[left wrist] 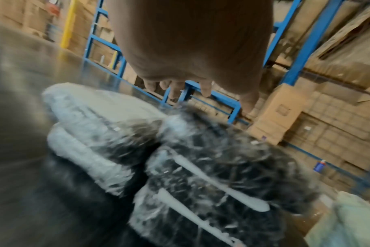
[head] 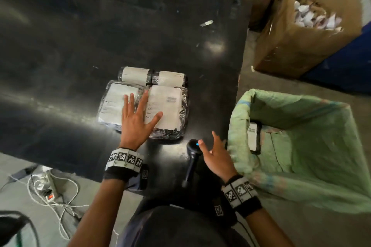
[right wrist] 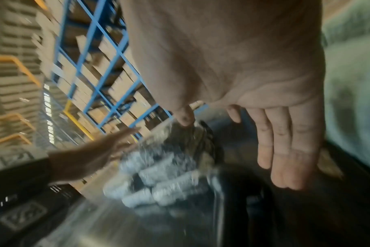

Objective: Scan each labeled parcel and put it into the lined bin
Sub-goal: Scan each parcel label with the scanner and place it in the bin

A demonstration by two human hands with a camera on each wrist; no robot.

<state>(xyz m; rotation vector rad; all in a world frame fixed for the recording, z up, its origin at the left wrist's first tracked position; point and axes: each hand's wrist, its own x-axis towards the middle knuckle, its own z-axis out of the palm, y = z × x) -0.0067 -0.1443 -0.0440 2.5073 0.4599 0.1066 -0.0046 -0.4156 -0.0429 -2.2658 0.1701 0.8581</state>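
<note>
Parcels (head: 144, 102) lie together on the counter (head: 80, 46), four of them, and one more is already in the lined bin (head: 301, 118). Our left hand (head: 136, 118) is spread flat over the two near ones and grips nothing; our right hand (head: 216, 156) hangs open beside the scanner (head: 193, 154). We should take the scanner first and keep the label facing up.

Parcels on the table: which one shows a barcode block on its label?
The near right flat parcel, closest to the scanner; a grey barcode block sits at its label's upper right. The left hand lies across it and its left neighbour.
</note>
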